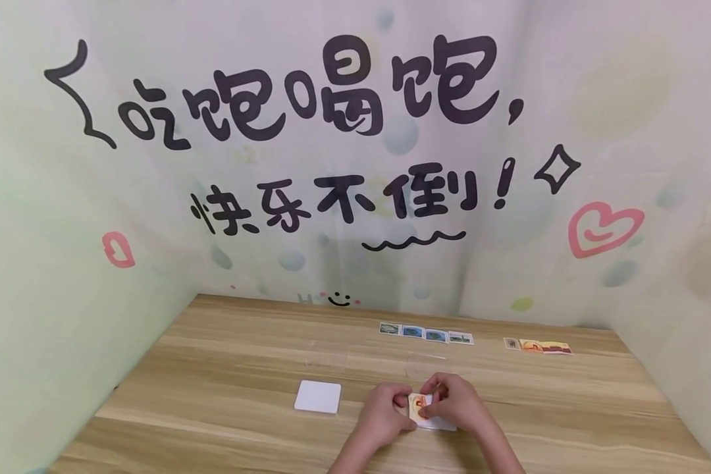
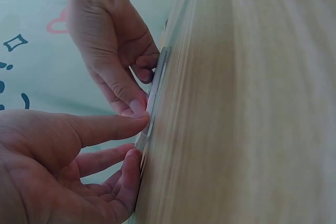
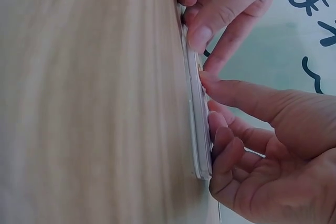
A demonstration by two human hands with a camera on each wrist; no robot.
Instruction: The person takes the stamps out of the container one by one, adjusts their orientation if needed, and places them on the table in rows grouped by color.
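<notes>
A stack of white cards (image 1: 444, 423) lies on the table in front of the person, with a small cream card bearing an orange picture (image 1: 417, 407) on its left part. My left hand (image 1: 384, 413) grips the left edge of the stack with thumb and fingers. My right hand (image 1: 457, 400) reaches over from the other side and pinches the small picture card between thumb and fingers. From the side, the right wrist view shows the stack (image 3: 197, 114) as thin layers close to the tabletop, the left thumb (image 3: 200, 38) pressing at its end.
Left of the hands lies another white card stack (image 1: 318, 397). Two clear rectangular sheets, left (image 1: 326, 356) and right (image 1: 428, 365), lie behind. Farther back are a row of several small picture cards (image 1: 425, 334) and a shorter row (image 1: 538, 346). A printed cloth (image 1: 284, 276) hangs behind the wooden table (image 1: 201, 388).
</notes>
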